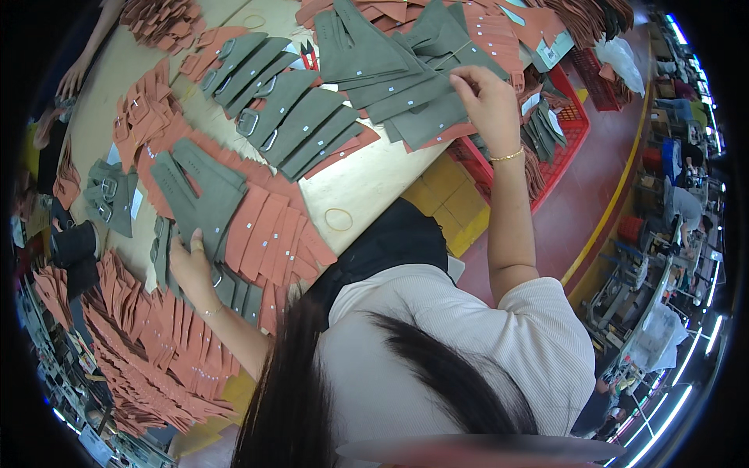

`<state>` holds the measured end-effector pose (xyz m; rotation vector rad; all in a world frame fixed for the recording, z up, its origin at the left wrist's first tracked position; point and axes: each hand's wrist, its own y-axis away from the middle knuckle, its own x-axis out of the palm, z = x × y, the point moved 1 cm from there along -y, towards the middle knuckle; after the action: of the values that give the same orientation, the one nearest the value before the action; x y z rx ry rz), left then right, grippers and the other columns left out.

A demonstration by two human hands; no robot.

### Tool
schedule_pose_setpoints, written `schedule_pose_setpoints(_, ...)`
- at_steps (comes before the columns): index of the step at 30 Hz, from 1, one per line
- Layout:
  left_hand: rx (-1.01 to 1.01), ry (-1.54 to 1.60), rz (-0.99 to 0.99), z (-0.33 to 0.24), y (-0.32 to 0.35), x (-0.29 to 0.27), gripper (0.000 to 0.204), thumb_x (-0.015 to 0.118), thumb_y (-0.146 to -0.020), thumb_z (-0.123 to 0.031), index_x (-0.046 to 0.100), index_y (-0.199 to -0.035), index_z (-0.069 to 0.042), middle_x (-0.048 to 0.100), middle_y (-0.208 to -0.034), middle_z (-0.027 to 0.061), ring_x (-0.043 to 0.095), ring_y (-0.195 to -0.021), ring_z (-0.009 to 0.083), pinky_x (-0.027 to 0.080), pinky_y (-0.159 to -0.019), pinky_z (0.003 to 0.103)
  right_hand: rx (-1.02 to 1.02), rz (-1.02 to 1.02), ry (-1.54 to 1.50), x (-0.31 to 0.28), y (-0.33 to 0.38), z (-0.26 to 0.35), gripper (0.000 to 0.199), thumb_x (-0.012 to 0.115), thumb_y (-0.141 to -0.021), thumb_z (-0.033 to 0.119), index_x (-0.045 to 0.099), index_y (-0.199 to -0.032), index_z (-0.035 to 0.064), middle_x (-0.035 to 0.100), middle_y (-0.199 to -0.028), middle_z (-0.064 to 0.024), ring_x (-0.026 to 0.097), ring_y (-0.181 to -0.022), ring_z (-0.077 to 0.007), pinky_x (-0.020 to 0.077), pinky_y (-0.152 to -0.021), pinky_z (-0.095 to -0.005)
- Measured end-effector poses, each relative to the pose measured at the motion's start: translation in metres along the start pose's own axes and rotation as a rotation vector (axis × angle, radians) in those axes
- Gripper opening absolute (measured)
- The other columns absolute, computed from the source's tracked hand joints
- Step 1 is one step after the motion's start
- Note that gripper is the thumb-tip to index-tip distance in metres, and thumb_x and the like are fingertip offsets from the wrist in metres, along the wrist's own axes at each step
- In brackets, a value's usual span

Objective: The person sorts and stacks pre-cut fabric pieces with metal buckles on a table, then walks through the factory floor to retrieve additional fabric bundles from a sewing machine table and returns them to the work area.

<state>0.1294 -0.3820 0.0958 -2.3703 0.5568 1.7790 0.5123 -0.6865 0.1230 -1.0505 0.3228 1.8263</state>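
Note:
My left hand (193, 269) is closed at the lower edge of a grey-green leather-like panel (204, 183) with a slit and a row of small holes, its thumb lying over the edge. Under that panel spread overlapping orange panels (265, 242). At the right, my right hand (488, 101) is raised with thumb and fingertips pinched together, over a fanned pile of grey-green panels (406, 93). What those fingertips hold, if anything, is too small to make out. Between the hands lies a fan of grey-green strap pieces with metal buckles (300, 121).
Red-handled snips (309, 56) lie among the stacks, and a rubber band (338, 219) rests on the pale tabletop (367, 183). A red crate (573, 125) holding more pieces stands beyond the table's right edge. Another person's hand (74, 78) is at the far left.

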Motion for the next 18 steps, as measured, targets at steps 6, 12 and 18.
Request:
schedule_pose_setpoints(6, -0.043, -0.024, -0.016, -0.001, -0.001, 0.001, 0.038, 0.066, -0.088, -0.026, 0.061, -0.105, 0.007, 0.064, -0.097, 0.0278, 0.06, -0.09, 0.0428, 0.046, -0.08, 0.044, 0.214, 0.199, 0.1, 0.032, -0.006, -0.002, 0.023, 0.067, -0.083, 0.027, 0.071, -0.093, 0.0062, 0.07, -0.078, -0.015, 0.068, -0.077, -0.0332, 0.0525, -0.072, -0.0421)
schedule_pose_setpoints(12, -0.052, 0.145, -0.014, -0.012, 0.006, -0.007, 0.035, 0.066, -0.087, -0.022, 0.063, -0.108, 0.006, 0.066, -0.099, 0.0254, 0.061, -0.095, 0.0405, 0.045, -0.085, 0.043, 0.032, 0.103, 0.18, 0.059, -0.022, 0.004, 0.023, 0.065, -0.084, 0.024, 0.068, -0.098, 0.0074, 0.067, -0.078, -0.0203, 0.065, -0.078, -0.0405, 0.0513, -0.073, -0.0484)
schedule_pose_setpoints(18, -0.281, 0.91, 0.204, -0.008, 0.014, -0.014, 0.027, 0.056, -0.097, -0.023, 0.05, -0.106, 0.002, 0.064, -0.081, 0.01, 0.059, -0.046, 0.0144, 0.037, -0.033, 0.02, -0.236, -0.327, 0.128, 0.033, -0.048, 0.057, 0.022, 0.061, -0.089, 0.026, 0.057, -0.086, 0.0046, 0.062, -0.071, -0.0164, 0.06, -0.061, -0.039, 0.0468, -0.059, -0.0465)
